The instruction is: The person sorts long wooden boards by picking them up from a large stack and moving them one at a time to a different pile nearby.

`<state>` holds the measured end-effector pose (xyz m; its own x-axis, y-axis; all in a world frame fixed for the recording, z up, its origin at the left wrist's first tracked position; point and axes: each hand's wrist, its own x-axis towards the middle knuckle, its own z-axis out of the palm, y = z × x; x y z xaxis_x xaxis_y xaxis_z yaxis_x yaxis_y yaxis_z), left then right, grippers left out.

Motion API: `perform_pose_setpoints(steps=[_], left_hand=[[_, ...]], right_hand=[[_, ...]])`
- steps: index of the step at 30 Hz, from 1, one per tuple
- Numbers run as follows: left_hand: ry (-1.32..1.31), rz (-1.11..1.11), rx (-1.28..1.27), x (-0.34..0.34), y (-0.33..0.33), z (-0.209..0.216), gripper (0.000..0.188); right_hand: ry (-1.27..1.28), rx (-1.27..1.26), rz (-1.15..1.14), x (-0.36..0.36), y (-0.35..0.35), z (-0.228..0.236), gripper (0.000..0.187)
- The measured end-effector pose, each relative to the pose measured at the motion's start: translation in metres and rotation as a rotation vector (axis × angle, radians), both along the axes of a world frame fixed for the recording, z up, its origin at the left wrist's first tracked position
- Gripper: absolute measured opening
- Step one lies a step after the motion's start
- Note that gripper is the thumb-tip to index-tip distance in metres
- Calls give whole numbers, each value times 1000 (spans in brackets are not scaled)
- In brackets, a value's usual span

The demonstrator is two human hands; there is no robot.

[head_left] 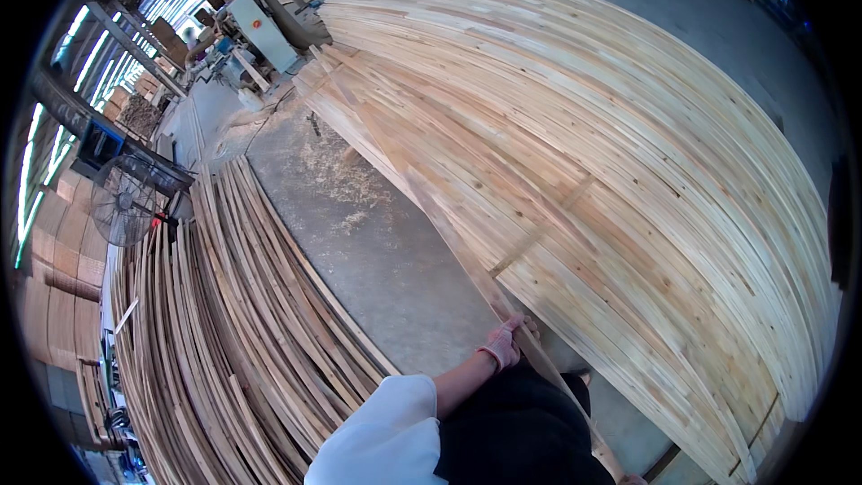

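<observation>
"Well, where's that long wooden strip (479, 277)?"

"Slanting past my legs, reaching far ahead of my left hand (507, 342), whose fingers curl round it in what looks like a pink glove. My right hand (632, 480) barely shows; I can't tell its grip."

"How will it handle?"

"Light but whippy, I'd judge; best gripped by both edges, hands well apart. Pale, knotty boards (575, 126) spread rightward, narrow brown strips (251, 278) leftward."

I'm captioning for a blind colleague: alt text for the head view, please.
A person's left hand grips a long wooden strip alongside a wide spread of pale boards. Across the grey floor to the left lie many thin, darker battens.
</observation>
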<state>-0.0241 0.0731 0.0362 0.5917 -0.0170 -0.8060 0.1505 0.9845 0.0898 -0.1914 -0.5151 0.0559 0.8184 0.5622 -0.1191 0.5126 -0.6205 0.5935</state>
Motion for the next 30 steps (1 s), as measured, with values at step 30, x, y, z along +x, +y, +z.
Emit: perform_pose_setpoints(steps=[30], left_hand=[[164, 101, 171, -54, -125, 6, 22]], right_hand=[[885, 161, -816, 126, -68, -3, 46]])
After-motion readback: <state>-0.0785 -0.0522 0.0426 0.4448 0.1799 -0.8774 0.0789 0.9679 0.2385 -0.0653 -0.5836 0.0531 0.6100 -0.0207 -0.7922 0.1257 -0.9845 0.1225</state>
